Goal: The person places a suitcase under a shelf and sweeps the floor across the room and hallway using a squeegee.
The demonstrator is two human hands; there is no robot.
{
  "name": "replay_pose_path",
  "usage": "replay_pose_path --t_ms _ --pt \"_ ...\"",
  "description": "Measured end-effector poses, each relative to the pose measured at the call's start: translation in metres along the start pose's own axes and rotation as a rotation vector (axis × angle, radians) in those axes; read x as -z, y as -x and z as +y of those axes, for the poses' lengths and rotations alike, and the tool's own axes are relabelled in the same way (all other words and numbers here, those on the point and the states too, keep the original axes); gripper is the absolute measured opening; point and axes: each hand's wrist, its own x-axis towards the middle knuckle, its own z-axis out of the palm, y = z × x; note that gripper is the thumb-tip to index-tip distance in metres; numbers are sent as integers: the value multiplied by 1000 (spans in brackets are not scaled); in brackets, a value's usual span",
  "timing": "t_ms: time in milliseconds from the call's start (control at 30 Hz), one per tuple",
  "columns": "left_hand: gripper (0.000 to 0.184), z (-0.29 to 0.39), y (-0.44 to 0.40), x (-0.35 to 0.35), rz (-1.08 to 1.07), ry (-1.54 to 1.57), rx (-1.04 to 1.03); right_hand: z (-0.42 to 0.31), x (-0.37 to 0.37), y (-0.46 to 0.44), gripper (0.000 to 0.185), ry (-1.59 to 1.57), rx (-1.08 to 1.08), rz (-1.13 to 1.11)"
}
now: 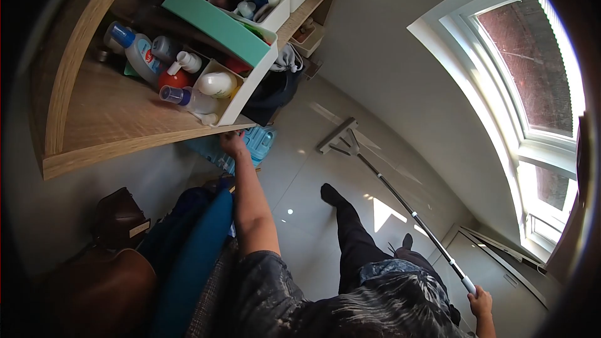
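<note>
My right hand [481, 302], low at the right, is closed around the grip of a flat mop. The mop [414, 215] slants away across the floor, its wide grey head [338, 136] against the tiles. My left hand [233, 143] is raised at the edge of a wooden shelf [119, 144], just below a white bin [233, 112] of bottles. Its fingers look curled, partly hidden, and what they hold, if anything, does not show. Behind that hand is a light blue plastic case [260, 144] on the floor.
Bottles and a mint-green box [216, 25] crowd the shelf. Hanging clothes [191, 256] and a brown bag [122, 218] are at the left. A window [529, 66] lets sunlight onto the grey tile floor [300, 206]. A white door or panel [494, 269] is at the lower right.
</note>
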Motion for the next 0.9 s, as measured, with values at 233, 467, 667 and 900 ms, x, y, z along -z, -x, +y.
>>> replay_pose_path --t_ms 233,467,667,900 --pt "33 6 -6 5 -31 7 107 9 -20 -30 33 -87 42 -107" --pt "53 27 65 30 170 -251 -58 -51 9 -33 31 -60 210 -27" --pt "43 -111 157 130 12 -494 -1 -35 6 -59 27 -29 348 50" --pt "52 -163 449 230 -478 -892 617 -66 -35 -163 31 -48 659 140"
